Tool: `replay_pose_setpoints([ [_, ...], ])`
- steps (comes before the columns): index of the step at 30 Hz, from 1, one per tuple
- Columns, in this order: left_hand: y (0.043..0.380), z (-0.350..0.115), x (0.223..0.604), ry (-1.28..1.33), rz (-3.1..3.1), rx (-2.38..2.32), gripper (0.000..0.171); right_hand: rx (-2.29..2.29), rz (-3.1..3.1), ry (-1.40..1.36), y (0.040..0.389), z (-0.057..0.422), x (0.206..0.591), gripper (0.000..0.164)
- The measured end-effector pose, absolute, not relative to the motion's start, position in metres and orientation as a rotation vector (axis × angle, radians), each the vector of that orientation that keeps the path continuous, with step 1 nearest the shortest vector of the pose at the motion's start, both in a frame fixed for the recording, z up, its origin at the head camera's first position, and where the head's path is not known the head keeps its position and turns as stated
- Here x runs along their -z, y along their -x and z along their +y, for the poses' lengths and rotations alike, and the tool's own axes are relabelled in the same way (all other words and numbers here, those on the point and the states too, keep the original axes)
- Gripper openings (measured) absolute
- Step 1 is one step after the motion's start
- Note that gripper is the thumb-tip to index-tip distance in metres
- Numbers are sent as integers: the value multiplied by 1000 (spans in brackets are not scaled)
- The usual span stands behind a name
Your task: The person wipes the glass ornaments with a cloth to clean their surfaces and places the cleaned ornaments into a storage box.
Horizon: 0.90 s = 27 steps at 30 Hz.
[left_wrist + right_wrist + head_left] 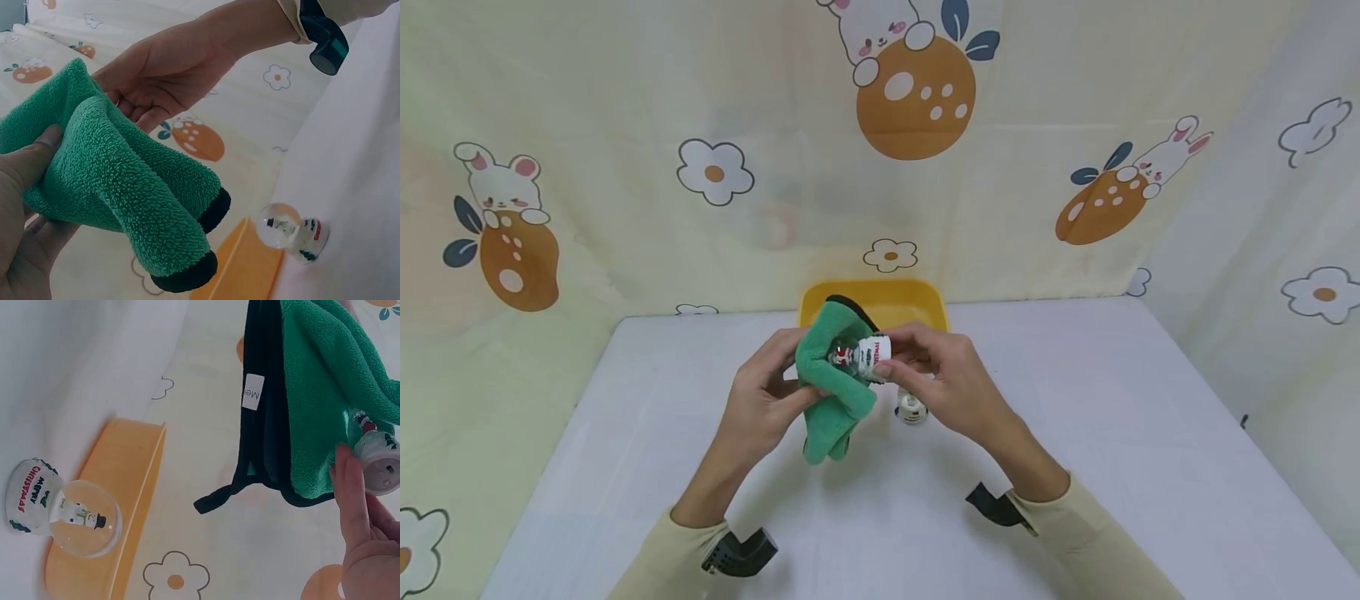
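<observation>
My left hand [767, 392] grips a green terry cloth [835, 408] with dark edging, thumb pressed on its folds. Inside those folds lies the clear globe of a small snow globe [872, 357], tipped on its side with a red-and-white figure in it. My right hand [951, 383] pinches the globe's white, red-lettered base. On the table behind the right hand stands a second snow globe [34, 497], upright, holding a snowman with a black hat. In the left wrist view the cloth [119, 169] hides the globe that is held.
A yellow tray [917, 302] sits at the table's far edge, just beyond the hands and close to the standing globe. The white table [1075, 400] meets a printed curtain [775, 208] at the back.
</observation>
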<state>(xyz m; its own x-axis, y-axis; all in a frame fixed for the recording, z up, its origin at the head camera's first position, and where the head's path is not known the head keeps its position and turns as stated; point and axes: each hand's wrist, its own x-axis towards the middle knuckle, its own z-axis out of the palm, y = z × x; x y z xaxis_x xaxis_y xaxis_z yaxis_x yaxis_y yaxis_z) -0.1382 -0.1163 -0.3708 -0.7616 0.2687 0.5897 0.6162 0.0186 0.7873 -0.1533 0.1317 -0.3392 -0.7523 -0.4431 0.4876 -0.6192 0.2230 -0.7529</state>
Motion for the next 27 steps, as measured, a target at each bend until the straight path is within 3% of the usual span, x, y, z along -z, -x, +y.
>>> replay_pose_setpoints([
  [8,139,-119,372,919,-2039,1783,66,-1589,-2240,-1110,155,134,340,48],
  [14,138,-120,374,907,-2033,1814,60,-1586,-2148,-1227,158,135,340,56],
  [24,138,-117,375,936,-2018,1891,58,-1220,-1964,-1389,164,143,340,57],
  [27,138,-117,375,905,-2026,1914,57,-1173,-1931,-1440,166,145,340,50],
])
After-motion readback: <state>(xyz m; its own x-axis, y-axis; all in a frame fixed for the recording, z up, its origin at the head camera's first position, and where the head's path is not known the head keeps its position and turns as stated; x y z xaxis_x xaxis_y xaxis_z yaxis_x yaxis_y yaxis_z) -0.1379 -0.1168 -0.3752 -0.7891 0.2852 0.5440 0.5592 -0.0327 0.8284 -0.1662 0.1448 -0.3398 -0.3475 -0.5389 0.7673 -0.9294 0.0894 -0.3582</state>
